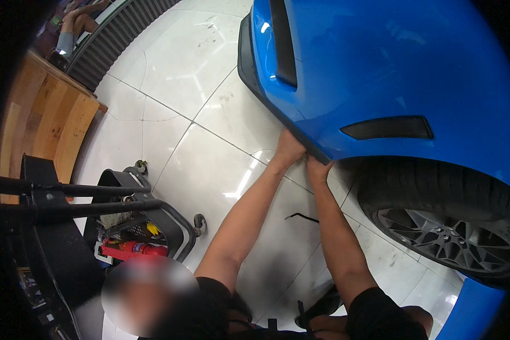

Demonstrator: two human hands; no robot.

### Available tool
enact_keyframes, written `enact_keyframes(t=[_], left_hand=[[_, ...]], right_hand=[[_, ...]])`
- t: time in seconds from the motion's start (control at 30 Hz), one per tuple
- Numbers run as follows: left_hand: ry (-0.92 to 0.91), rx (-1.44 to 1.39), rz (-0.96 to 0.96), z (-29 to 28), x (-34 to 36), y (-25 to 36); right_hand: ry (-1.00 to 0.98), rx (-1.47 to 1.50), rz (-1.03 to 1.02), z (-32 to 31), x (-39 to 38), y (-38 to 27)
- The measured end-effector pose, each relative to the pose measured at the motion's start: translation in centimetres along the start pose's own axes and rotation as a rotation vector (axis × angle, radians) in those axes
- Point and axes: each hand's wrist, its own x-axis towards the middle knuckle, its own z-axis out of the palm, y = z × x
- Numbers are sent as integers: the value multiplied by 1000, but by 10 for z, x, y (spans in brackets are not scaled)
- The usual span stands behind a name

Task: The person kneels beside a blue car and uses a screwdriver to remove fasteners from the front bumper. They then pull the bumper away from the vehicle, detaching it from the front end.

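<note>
my left hand and my right hand are close together at the low, angular black trim that runs along the bottom of the glossy blue painted car body, at its rear end, just ahead of the black rubber tyre with its dark many-spoked wheel. the fingers of both hands go in at the lower edge and out of sight, so i can't tell whether either is gripping, pinching or only feeling along it.

the trim looks like moulded plastic to me — light for its length, fairly stiff, probably with a little give at the edge. i judge the underside near that rear corner the best place to take hold, fingers hooked beneath; the blue paint above seems slippery and easily scratched.

the trim's underside is hidden, and so is whatever fixes it. the car runs out of view at the top and right. on the white tiled floor, a thin, bent black piece lies partly behind my right arm — too little shows to name it.
</note>
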Motion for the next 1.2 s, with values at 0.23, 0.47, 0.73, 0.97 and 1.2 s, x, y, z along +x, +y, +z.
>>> enact_keyframes(t=[0.23,0.47,0.73,0.97,1.2], left_hand=[[40,186,42,2,-1,-12],[-39,135,-60,14,1,2],[16,244,-60,15,-8,8],[100,359,113,29,1,8],[-84,311,-132,-4,-12,10]], right_hand=[[-214,-22,-143,-23,16,-21],[-214,798,267,-26,26,17],[-87,169,80,-19,16,-32],[-172,-77,-107,-7,31,24],[-205,-172,-11,7,4,-3]])
